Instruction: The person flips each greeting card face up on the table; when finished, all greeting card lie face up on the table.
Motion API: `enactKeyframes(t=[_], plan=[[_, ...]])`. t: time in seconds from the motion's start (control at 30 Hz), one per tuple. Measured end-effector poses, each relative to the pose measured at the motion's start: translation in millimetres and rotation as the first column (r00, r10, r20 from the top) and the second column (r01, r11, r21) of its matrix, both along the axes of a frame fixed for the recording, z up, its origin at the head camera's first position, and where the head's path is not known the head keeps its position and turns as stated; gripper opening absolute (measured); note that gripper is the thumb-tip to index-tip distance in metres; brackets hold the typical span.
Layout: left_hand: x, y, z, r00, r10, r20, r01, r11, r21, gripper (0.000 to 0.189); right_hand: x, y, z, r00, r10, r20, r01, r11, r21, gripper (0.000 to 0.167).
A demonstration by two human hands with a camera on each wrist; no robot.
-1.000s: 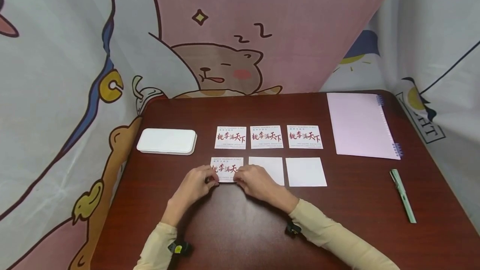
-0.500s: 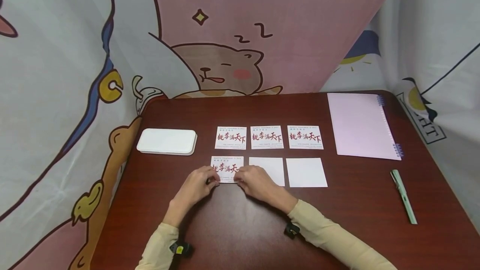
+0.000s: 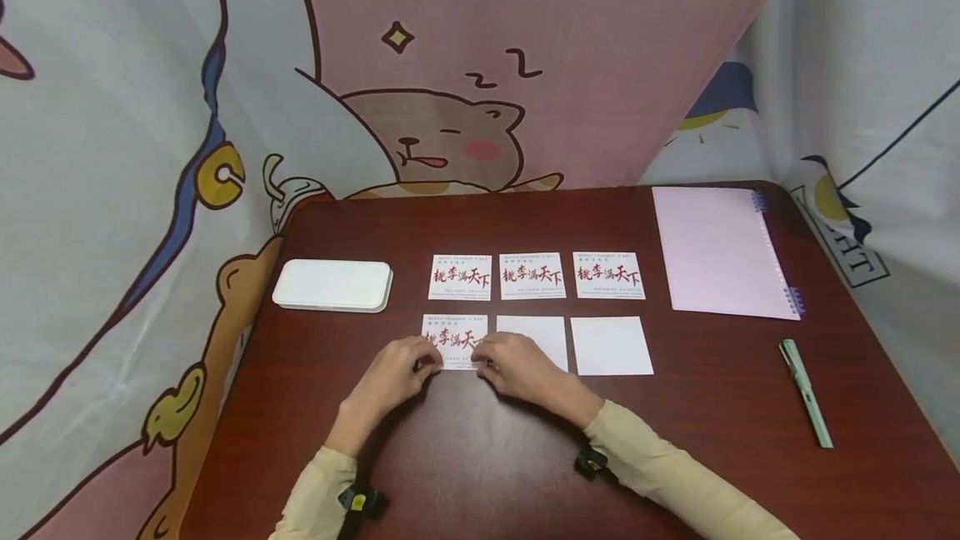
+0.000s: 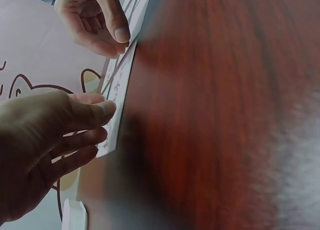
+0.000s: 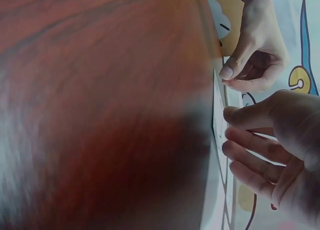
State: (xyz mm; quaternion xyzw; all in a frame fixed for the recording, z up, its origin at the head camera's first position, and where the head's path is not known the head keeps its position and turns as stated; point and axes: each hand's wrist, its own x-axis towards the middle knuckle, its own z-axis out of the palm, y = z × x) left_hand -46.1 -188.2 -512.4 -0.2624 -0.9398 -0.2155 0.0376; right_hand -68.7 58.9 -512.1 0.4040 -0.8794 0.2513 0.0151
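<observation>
A square white card with red Chinese lettering [image 3: 454,342] lies flat at the left end of the front row. My left hand [image 3: 393,369] is at its lower left corner, thumb and fingers loosely bent with fingertips right at the edge. At its lower right corner is my right hand [image 3: 521,365], its thumb apart from the forefinger in the right wrist view and the other fingers relaxed. That hand partly covers a blank white square [image 3: 553,336]; another blank square [image 3: 612,346] lies to its right. Behind stand three matching printed cards [image 3: 531,276] in a row.
A white flat case [image 3: 332,284] lies at the back left of the dark red table [image 3: 480,473]. At the right are a pink spiral notebook [image 3: 723,252] and a green pen [image 3: 806,394]. A cartoon-printed curtain [image 3: 585,48] hangs behind the table and along its sides.
The front left card has settled slightly nearer to me. My fingertips have shifted a little and loosened at its lower corners, the right hand easing slightly to the right.
</observation>
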Motion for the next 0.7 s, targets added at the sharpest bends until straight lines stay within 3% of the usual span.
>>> enactKeyframes(t=[0.27,0.53,0.7], plan=[[-6.7,12.5,14.8,0.999,0.019,0.044,-0.019,1.0,-0.006,0.012,-3.7,15.6,12.7,0.998,-0.056,0.002,0.056,0.997,0.045,0.025],[-16.5,39.8,21.3,0.998,0.014,0.055,-0.014,1.0,-0.006,0.032,-6.9,36.9,17.3,0.989,-0.133,-0.069,0.137,0.989,0.058,0.047],[-21.1,61.1,25.3,0.996,-0.029,0.087,0.033,0.999,-0.037,0.049,-9.7,52.1,18.9,0.984,-0.166,-0.068,0.17,0.983,0.07,0.064]])
